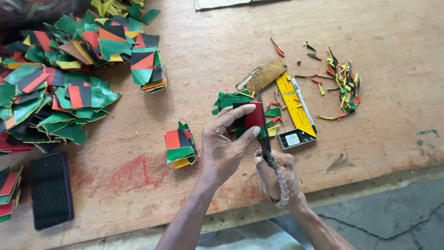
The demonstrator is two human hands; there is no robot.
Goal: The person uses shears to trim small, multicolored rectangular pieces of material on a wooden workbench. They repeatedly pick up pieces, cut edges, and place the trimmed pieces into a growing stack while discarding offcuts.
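Two hands (226, 143), scissors (266, 139), patch (252, 115)

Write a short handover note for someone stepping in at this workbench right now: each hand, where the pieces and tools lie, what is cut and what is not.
Left hand: pinching a red and black piece over a green stack.
Right hand: gripping scissors, blades at the piece's edge.
Yellow ruler with a pen lies just right of the piece; trimmed slivers farther right.
Small stack to the left; big pile far left, with a phone below it.
Done: some trimming, judging by the slivers. Left: apparently the big pile; cannot tell which stacks are finished.
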